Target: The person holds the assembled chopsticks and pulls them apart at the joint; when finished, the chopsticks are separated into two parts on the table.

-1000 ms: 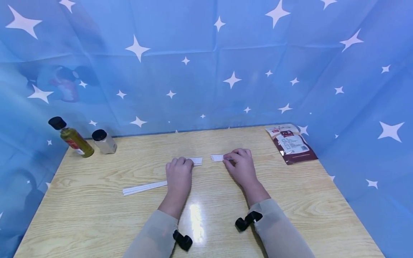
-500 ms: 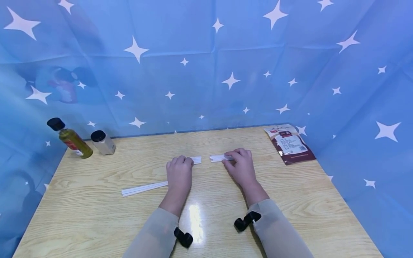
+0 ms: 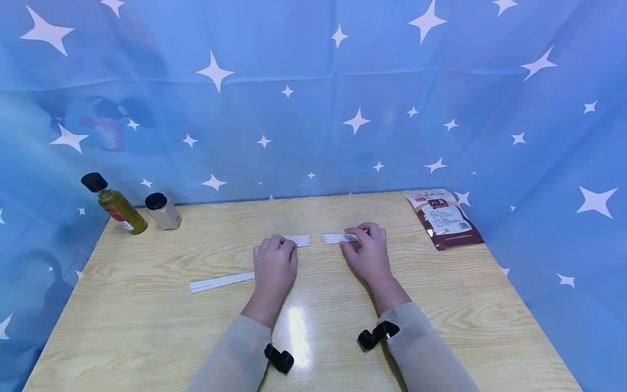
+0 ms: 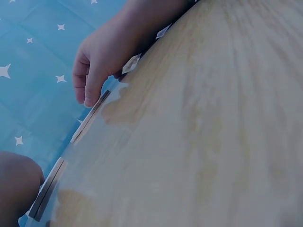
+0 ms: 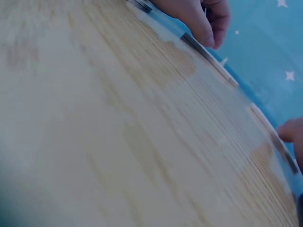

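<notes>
Left hand seemingly grips left strips; right hand pinches right strips, both running left-right, ends just apart.

Olive-green bottle beside black-lidded jar; maroon-white pouch far right; starry blue backdrop.

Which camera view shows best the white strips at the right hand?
The head view: from above it shows the white strips side by side, though the right hand covers part of them. The left wrist view shows them nearly edge-on, as a thin bar; the right wrist view does too, near its right edge.
</notes>
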`<move>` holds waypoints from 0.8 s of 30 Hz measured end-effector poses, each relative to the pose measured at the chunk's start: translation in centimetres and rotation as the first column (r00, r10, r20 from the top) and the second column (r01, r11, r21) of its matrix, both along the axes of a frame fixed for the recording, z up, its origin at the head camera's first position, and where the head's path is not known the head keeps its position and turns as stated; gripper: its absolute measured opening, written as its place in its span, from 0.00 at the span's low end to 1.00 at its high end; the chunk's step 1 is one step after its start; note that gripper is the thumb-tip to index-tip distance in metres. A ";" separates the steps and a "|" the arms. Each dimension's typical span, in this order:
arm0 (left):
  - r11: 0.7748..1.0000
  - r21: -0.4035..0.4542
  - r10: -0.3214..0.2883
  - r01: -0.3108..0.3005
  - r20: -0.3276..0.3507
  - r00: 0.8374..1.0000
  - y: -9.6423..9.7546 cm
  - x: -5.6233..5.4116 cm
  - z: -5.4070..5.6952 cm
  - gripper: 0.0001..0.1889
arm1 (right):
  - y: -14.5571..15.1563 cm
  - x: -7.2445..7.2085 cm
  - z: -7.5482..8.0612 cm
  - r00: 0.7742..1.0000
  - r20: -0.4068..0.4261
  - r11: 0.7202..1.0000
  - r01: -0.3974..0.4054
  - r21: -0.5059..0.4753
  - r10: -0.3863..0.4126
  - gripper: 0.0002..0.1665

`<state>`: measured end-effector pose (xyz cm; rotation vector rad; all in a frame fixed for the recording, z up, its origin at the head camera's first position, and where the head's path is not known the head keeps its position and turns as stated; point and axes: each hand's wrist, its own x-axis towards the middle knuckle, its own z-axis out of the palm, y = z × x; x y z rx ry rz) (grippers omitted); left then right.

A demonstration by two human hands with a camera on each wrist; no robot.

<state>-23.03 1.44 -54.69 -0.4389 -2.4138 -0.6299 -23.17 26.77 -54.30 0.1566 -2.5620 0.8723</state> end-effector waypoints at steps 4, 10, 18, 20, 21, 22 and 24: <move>1.000 0.007 -0.010 0.010 -0.022 1.000 -0.7 0.6 0.0 0.02 | -0.8 0.3 0.0 1.000 -0.021 1.000 -0.008 -0.010 0.007 0.17; 1.000 0.006 -0.001 0.001 -0.020 1.000 -1.6 1.5 0.2 0.01 | -2.5 0.7 0.0 0.998 -0.031 0.998 -0.050 -0.045 0.048 0.15; 1.000 -0.017 -0.015 0.015 -0.020 1.000 -4.4 2.8 0.6 0.02 | -5.9 1.3 -0.4 0.972 -0.130 0.980 -0.198 0.000 0.196 0.15; 1.000 -0.017 -0.005 0.005 -0.007 1.000 -5.6 3.2 0.5 0.02 | -6.7 1.4 -0.5 0.966 -0.144 0.976 -0.216 0.015 0.216 0.15; 1.000 -0.017 0.001 -0.001 -0.003 1.000 -6.1 3.3 0.3 0.03 | -7.0 1.5 -0.5 0.964 -0.145 0.974 -0.224 0.017 0.224 0.14; 1.000 -0.016 0.008 -0.008 0.003 1.000 -6.7 3.4 0.3 0.03 | -7.3 1.5 -0.5 0.963 -0.148 0.974 -0.227 0.017 0.227 0.14; 1.000 -0.016 0.020 -0.020 0.012 1.000 -7.8 3.7 0.2 0.02 | -7.9 1.5 -0.4 0.961 -0.152 0.972 -0.233 0.020 0.233 0.14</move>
